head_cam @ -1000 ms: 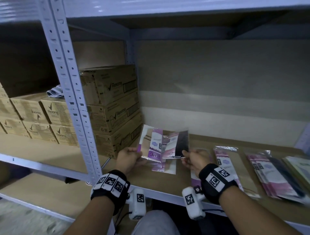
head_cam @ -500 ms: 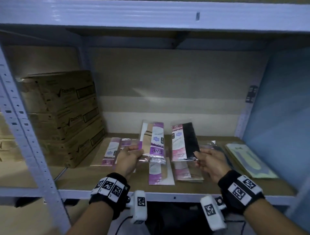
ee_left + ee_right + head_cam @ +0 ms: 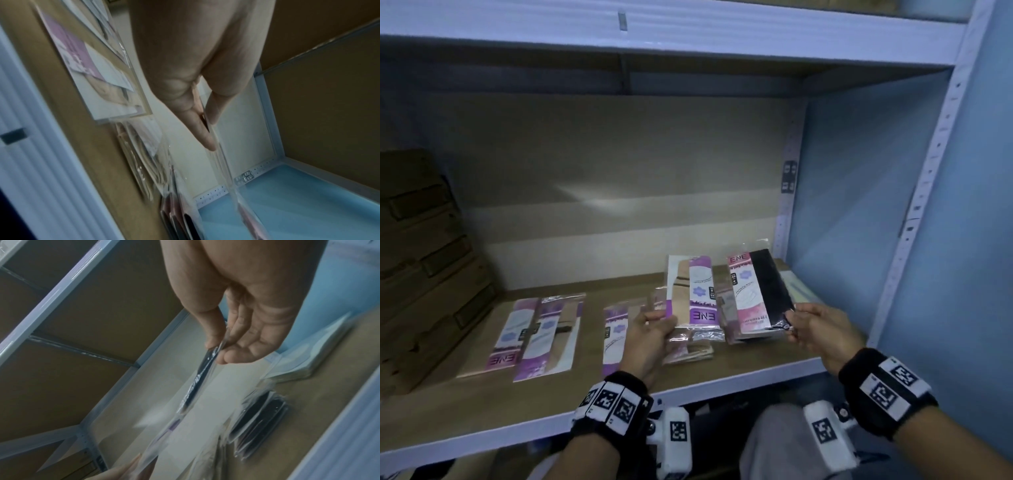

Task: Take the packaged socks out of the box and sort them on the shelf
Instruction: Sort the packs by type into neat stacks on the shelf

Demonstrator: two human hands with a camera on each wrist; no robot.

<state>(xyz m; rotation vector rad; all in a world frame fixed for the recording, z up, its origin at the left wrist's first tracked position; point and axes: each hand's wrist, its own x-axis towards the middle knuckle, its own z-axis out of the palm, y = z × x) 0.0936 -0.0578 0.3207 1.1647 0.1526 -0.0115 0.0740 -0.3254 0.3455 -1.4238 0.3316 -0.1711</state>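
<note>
My left hand (image 3: 654, 327) pinches the lower corner of a purple-and-beige sock pack (image 3: 693, 291) and holds it upright above the wooden shelf (image 3: 482, 404). Thumb and fingers of that left hand (image 3: 207, 128) close on its clear edge (image 3: 224, 162). My right hand (image 3: 799, 323) pinches the lower right corner of a pink-and-black sock pack (image 3: 756, 294), upright beside the first. In the right wrist view the right hand (image 3: 216, 352) holds this black pack (image 3: 197, 381) edge-on.
Purple sock packs (image 3: 541, 335) lie flat on the shelf's left half, one more (image 3: 616, 332) beside my left wrist. Small stacks (image 3: 695, 353) lie beneath the held packs, pale packs (image 3: 796, 286) in the right corner. Brown cartons (image 3: 424, 267) stand left; a blue wall (image 3: 859, 205) bounds the right.
The view has swung right along the shelf. The two packs, overlapping a second ago, are now apart, one in each hand, and held further right.
</note>
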